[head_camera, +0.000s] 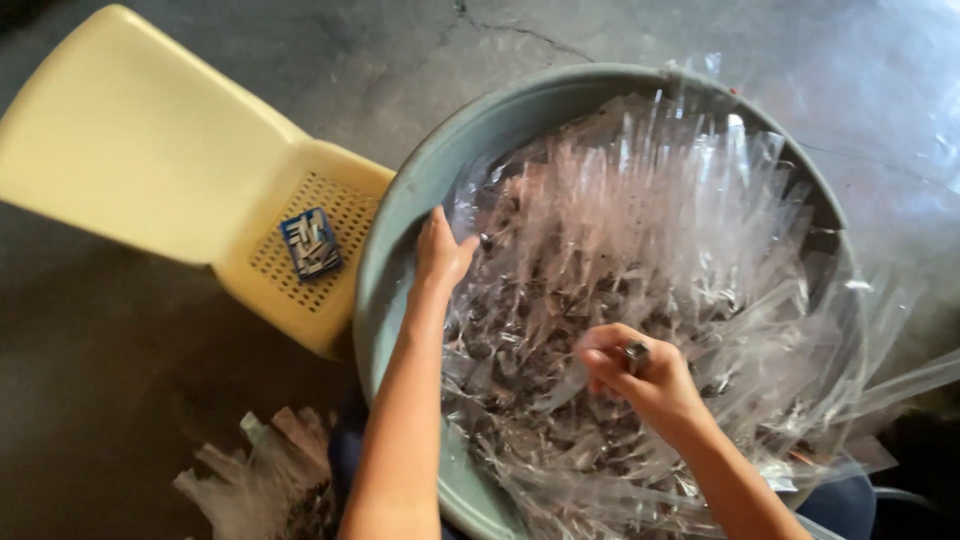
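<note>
The right hand pinches what looks like a small dark metal piece above the clear plastic sleeves filling the grey tub. The left hand, fingers loose, rests on the sleeves by the rim. Beyond stands a yellow chair.

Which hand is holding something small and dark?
The right hand, over the middle of the basin, pinches a small dark thing. The left hand just rests on clear plastic strips by the rim.

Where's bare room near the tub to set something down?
Bare floor lies left of the tub, below the yellow chair. The chair seat is free around the small blue box. The tub is packed with clear sleeves; more sleeves crowd the floor by the left arm.
</note>
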